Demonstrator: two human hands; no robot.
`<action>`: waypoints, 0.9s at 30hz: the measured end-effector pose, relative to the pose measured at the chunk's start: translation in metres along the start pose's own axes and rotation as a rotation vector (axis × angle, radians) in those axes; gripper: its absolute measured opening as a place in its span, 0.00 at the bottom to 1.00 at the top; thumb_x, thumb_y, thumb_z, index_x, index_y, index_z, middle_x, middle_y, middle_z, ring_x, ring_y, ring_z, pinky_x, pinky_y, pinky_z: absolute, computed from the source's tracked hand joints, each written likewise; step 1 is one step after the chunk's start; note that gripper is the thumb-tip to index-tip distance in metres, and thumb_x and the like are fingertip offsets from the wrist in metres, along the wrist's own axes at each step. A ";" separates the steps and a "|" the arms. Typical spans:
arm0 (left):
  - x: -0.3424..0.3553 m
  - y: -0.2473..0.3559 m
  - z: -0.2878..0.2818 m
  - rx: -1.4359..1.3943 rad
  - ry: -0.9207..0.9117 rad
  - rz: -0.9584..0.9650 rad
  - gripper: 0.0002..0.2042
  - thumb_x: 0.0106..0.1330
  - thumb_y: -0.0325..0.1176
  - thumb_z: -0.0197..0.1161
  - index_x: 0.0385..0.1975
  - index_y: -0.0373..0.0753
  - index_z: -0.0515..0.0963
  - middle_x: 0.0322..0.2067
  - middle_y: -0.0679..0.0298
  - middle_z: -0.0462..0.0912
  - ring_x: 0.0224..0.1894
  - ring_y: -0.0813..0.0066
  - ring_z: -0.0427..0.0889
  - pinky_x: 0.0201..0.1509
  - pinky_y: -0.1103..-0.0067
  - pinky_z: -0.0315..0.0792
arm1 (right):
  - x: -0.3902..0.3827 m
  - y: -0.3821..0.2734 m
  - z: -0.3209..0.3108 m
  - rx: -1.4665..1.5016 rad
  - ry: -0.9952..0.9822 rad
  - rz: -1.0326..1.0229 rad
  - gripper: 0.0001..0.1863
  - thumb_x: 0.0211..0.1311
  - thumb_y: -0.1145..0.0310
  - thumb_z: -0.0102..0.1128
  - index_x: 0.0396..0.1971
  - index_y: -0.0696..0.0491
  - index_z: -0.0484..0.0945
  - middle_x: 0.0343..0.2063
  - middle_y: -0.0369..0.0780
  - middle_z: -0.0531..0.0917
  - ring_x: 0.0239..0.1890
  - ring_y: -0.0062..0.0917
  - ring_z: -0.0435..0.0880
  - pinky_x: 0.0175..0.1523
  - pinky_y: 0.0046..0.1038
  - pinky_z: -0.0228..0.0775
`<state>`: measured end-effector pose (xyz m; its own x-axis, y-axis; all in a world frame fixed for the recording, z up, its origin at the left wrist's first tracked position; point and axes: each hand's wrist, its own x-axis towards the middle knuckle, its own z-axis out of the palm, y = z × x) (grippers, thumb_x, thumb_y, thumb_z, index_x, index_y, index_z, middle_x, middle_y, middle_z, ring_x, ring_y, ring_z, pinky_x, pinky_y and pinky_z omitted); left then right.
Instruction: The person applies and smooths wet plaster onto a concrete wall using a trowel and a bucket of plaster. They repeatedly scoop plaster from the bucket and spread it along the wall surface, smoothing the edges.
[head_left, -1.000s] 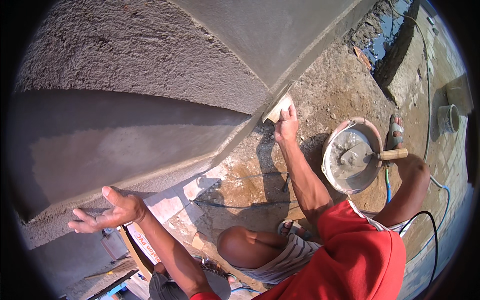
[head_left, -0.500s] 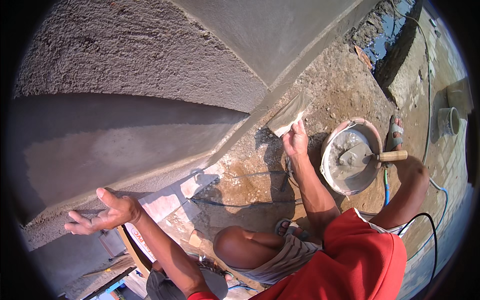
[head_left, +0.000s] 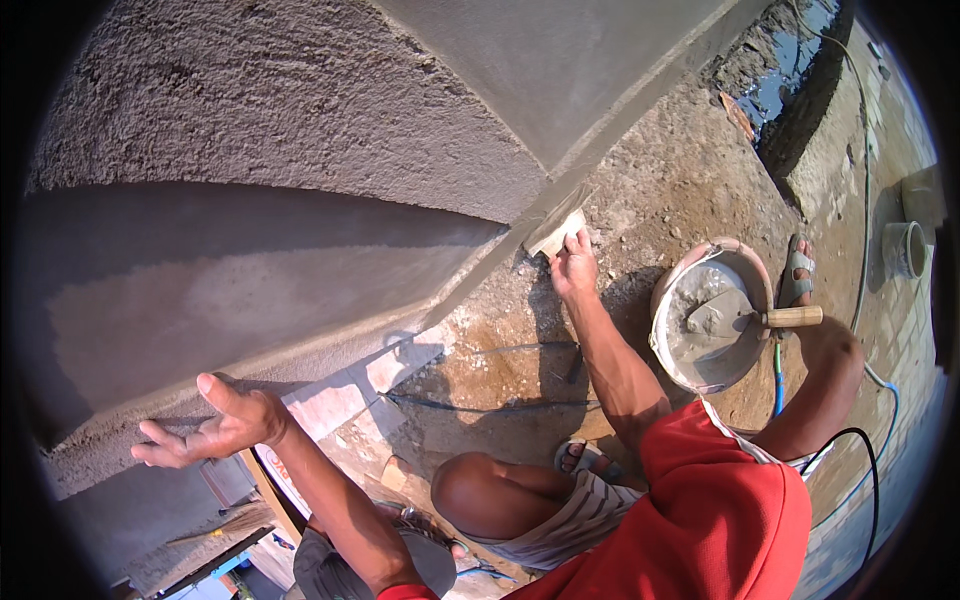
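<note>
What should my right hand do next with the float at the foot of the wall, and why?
Probably slide the float along the bottom edge of the wall: the right hand grips it against the grey render there, the left hand is open, and the trowel lies in the mortar bucket.

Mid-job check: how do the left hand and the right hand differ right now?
The left hand is open with fingers spread and holds nothing, while the right hand is closed on a small float. The left hand is close to the lower edge of the smooth plaster band, while the right hand presses the float against the foot of the wall by the dirt ground. Both are bare and reach toward the wall.
</note>
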<state>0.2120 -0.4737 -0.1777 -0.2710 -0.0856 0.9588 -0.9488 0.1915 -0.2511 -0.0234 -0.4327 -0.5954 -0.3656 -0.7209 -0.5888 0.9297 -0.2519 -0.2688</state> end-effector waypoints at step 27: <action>0.001 -0.003 0.001 0.035 -0.023 0.055 0.33 0.53 0.43 0.63 0.58 0.33 0.63 0.64 0.46 0.49 0.68 0.47 0.42 0.66 0.51 0.40 | 0.005 -0.076 0.028 0.216 0.163 -0.211 0.21 0.67 0.76 0.35 0.59 0.53 0.63 0.53 0.40 0.73 0.54 0.29 0.74 0.60 0.34 0.66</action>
<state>0.2141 -0.4750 -0.1763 -0.3263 -0.0987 0.9401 -0.9374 0.1620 -0.3084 -0.0946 -0.4356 -0.5563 -0.5372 -0.5296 -0.6564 0.8145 -0.5278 -0.2407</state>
